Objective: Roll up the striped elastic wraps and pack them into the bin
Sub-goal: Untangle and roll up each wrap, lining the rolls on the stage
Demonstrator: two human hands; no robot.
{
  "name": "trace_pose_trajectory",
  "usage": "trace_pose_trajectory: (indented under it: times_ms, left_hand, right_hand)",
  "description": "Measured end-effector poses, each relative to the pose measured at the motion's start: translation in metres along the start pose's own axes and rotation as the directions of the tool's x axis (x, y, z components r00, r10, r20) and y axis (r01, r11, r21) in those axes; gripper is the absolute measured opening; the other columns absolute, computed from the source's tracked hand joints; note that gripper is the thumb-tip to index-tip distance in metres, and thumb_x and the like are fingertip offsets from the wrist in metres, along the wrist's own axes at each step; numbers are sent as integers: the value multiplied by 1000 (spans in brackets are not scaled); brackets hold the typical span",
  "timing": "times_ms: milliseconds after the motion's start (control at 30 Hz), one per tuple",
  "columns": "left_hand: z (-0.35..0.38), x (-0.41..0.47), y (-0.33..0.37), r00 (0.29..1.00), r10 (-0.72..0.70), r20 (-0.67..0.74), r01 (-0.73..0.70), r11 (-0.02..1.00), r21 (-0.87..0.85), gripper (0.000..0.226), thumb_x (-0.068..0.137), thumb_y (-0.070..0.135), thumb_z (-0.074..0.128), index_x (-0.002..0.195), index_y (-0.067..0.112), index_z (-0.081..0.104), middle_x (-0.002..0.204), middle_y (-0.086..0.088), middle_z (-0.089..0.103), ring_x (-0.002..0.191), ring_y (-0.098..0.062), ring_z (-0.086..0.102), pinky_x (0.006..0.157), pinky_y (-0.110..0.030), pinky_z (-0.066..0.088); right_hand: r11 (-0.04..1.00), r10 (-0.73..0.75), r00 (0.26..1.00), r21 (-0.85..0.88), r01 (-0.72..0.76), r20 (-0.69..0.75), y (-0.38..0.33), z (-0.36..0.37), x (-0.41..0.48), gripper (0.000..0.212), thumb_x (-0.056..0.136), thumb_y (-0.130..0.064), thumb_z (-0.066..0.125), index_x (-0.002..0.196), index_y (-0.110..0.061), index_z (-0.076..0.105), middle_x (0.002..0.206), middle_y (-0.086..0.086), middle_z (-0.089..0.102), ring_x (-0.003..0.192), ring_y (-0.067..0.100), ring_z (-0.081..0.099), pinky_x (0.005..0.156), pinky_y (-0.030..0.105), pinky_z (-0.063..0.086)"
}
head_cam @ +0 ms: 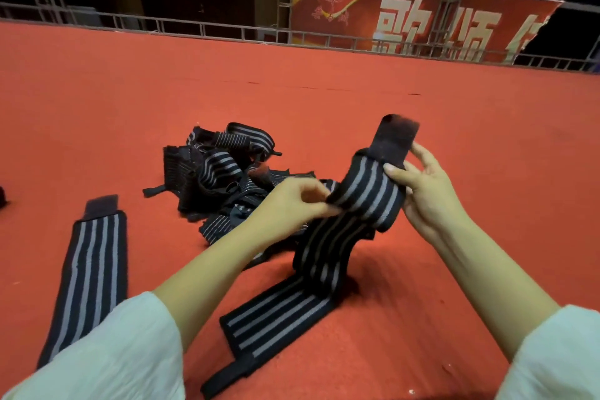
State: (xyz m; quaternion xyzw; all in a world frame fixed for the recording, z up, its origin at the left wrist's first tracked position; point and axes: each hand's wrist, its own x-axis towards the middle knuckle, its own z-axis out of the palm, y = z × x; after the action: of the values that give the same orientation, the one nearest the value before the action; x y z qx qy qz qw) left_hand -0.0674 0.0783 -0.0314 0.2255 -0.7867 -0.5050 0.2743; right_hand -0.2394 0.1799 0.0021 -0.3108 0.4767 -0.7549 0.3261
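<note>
Black elastic wrap with grey stripes (367,191) held up above the red carpeted floor (422,101), just right of centre and close in front of the person. Its plain black fastener end (397,138) stands up past the fingers. The rest drops in a bend to the floor and runs toward the near left, ending in a narrow black loop strap (227,375).

Open carpet lies to the right of the wrap and beyond it, out to the metal truss rail (227,31) at the far edge. A red banner with pale lettering (406,16) hangs behind the rail.

Left of the wrap and partly behind the left hand: a tangled heap of like striped wraps (220,169). Further left, well apart, one flat striped wrap (91,273) lies lengthwise. A small dark object (2,196) at the left frame edge is too cut off to tell.

Left hand (292,204): fingers curled, pinching the wrap's left edge at mid-length. Right hand (425,191): palm turned inward, thumb and fingers gripping the wrap's upper part just below the fastener end. Both forearms are bare, pale sleeves (97,351) pushed back.
</note>
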Motion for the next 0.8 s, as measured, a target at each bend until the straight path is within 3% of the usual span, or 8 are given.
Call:
trace_pose_trajectory:
  times_ms: [100, 233, 300, 400, 500, 567, 667, 800]
  left_hand:
    - [-25, -14, 9, 995, 4, 103, -4, 1000, -1, 18, 85, 17, 71, 102, 14, 68, 103, 1, 73, 96, -7, 68, 89, -24, 52]
    - [-56, -17, 53, 986, -42, -159, -3, 962, -274, 30, 93, 40, 45, 101, 16, 62, 91, 1, 69, 72, -7, 65, 72, -21, 52]
    - [-67, -22, 73, 976, 20, -217, -74, 968, -241, 29, 86, 41, 56, 98, 15, 64, 88, 0, 68, 72, -8, 64, 68, -20, 54]
    - [-80, -34, 95, 927, 159, -341, -179, 983, -28, 3, 87, 16, 69, 88, 19, 69, 81, 7, 69, 73, -1, 62, 64, -19, 51]
    - [-97, -49, 115, 842, 237, -485, -250, 967, 40, 8, 85, 4, 68, 86, 12, 70, 76, -1, 68, 71, -7, 62, 64, -21, 52]
    - [-109, -62, 131, 777, 284, -561, -304, 951, 60, 7, 85, 3, 67, 87, 9, 70, 76, -3, 68, 70, -8, 63, 64, -22, 54]
    - [-123, -85, 158, 754, 370, -543, -368, 922, 117, 11, 87, 6, 66, 97, 8, 71, 82, -1, 70, 74, -2, 65, 68, -20, 56]
    - [-142, -111, 182, 749, 463, -473, -352, 884, 308, 18, 92, 5, 60, 105, 11, 70, 99, -2, 71, 91, -4, 65, 83, -21, 53]
  right_hand:
    - [1000, -21, 1000, 6, 21, 10, -14, 22, -1, 33, 90, 8, 54, 120, -5, 50, 101, 9, 67, 72, 9, 70, 60, 22, 55]
    - [997, -67, 991, -25, 70, 119, -27, 62, -9, 26, 87, 6, 59, 109, -6, 55, 91, 8, 67, 68, 10, 68, 61, 22, 56]
    - [995, -80, 979, -47, 90, 185, -31, 82, -14, 27, 85, 5, 61, 106, -10, 55, 92, 10, 68, 70, 14, 68, 64, 25, 57]
    - [970, -148, 966, -157, 183, 211, -36, 112, -24, 32, 83, 1, 67, 104, -17, 50, 96, 10, 63, 79, 19, 65, 69, 27, 52]
    - [752, -425, 881, -461, 471, 206, -46, 141, -34, 25, 85, -10, 69, 101, -16, 51, 103, 5, 53, 91, 12, 53, 79, 13, 43]
    - [649, -480, 823, -509, 565, 303, -57, 161, -46, 12, 90, -26, 64, 99, -18, 62, 109, 3, 57, 100, 10, 54, 90, 18, 42]
    - [798, -333, 835, -339, 497, 439, -78, 191, -66, 31, 94, -42, 55, 102, -16, 69, 103, -3, 69, 101, 7, 63, 92, 24, 47]
    - [922, -290, 787, -63, 383, 544, -93, 222, -81, 15, 95, -20, 57, 101, -12, 68, 99, 4, 72, 98, 19, 67, 92, 34, 51]
